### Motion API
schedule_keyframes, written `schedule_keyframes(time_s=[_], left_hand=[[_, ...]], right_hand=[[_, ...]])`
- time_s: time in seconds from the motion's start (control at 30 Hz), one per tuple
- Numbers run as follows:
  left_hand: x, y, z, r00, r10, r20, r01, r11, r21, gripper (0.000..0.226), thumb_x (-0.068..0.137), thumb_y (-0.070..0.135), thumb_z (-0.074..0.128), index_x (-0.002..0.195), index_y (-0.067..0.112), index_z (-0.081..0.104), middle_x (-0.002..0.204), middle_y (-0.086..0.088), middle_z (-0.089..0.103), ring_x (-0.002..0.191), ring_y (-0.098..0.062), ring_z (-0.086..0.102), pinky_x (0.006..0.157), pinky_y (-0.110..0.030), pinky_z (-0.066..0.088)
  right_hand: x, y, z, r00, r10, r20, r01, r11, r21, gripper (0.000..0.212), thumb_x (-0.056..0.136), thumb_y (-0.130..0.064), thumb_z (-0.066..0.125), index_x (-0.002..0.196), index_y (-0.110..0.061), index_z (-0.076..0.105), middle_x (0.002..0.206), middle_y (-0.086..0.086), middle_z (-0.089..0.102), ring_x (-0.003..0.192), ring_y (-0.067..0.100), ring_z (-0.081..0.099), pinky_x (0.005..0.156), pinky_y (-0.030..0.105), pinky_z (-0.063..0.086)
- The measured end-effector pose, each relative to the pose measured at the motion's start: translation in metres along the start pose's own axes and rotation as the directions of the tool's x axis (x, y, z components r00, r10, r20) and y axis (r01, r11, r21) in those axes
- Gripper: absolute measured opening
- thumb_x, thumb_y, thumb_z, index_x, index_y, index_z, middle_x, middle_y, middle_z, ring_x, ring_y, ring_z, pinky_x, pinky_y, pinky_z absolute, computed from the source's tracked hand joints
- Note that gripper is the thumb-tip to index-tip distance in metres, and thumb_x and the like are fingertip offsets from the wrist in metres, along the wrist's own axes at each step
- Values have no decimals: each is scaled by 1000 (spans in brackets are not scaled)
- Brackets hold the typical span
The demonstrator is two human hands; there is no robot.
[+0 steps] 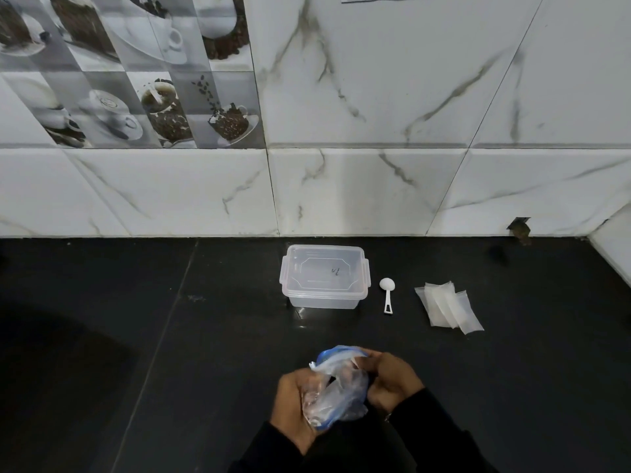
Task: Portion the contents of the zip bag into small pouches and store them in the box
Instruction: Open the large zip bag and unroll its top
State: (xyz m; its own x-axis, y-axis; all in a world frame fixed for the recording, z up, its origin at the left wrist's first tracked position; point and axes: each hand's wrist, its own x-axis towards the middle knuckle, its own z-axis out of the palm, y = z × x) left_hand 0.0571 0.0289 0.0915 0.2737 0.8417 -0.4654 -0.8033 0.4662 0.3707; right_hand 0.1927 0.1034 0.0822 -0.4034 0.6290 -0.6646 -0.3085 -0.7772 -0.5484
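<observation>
Fingers of both the left hand (293, 401) and right hand (392, 380) curl tight around the bag (338, 387), held above the counter (170, 336).

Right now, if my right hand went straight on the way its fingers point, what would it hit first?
The bag, which the right hand grips; its fingers point left into it. Beyond the bag, probably the left hand, though depth is unclear.
</observation>
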Motion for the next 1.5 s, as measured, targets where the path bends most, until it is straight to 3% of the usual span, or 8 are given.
schedule_keyframes(time_s=[0.27,0.4,0.6,0.73,0.93,1.07,1.3,1.5], left_hand=[[13,5,-30,799,580,-157,-242,550,800,34,76,33,73,95,9,59,83,-12,69,76,-16,66,70,-32,55],[23,4,-39,719,605,-343,-166,629,760,38,94,23,63,62,12,48,54,-2,50,57,-19,47,58,-35,42],[26,12,-35,698,530,-481,-192,786,587,38,98,25,58,67,4,53,50,-7,49,45,-17,44,50,-29,39],[24,9,-32,696,563,-445,-181,738,650,40,96,26,61,64,3,54,51,-7,56,49,-19,51,53,-29,43],[6,10,-32,737,676,19,-79,58,995,32,66,27,82,71,14,54,86,3,51,69,-10,56,58,-15,41],[-1,11,-25,824,414,386,-138,-515,846,36,83,13,59,114,27,48,131,5,41,93,-18,63,74,-33,55],[2,21,-33,806,553,212,-22,-330,944,33,68,14,51,88,30,72,100,16,68,85,-8,69,71,-23,55],[-1,18,-21,834,530,152,40,-334,942,48,72,6,57,109,33,69,119,19,60,106,-5,62,87,-24,51]], right_hand=[[-2,10,11,993,109,-33,-113,983,-142,16,67,1,58,79,5,68,69,17,56,58,25,53,59,32,42],[1,11,3,999,27,-17,-31,962,-271,16,81,3,56,67,-4,61,56,7,50,46,13,45,45,23,34],[-2,13,-9,980,-171,104,192,665,-722,53,60,-22,90,107,-12,69,102,10,75,90,24,72,81,37,56],[0,9,-14,915,-403,0,252,571,-781,2,80,-11,79,80,-11,77,71,-1,75,65,5,66,61,16,50],[2,0,-23,899,-437,-20,242,536,-809,26,84,3,62,66,-7,77,64,7,73,61,5,64,64,24,50],[6,-8,-20,905,-419,78,253,380,-890,29,83,-3,66,60,-20,74,68,3,75,63,0,65,68,24,51],[-10,-24,-17,905,-276,324,388,220,-895,37,86,-20,69,116,-40,57,83,7,71,72,9,65,72,23,52],[-9,-23,-19,871,-199,449,437,-102,-894,31,82,-4,55,92,-26,76,95,-7,64,94,12,65,89,31,52]])
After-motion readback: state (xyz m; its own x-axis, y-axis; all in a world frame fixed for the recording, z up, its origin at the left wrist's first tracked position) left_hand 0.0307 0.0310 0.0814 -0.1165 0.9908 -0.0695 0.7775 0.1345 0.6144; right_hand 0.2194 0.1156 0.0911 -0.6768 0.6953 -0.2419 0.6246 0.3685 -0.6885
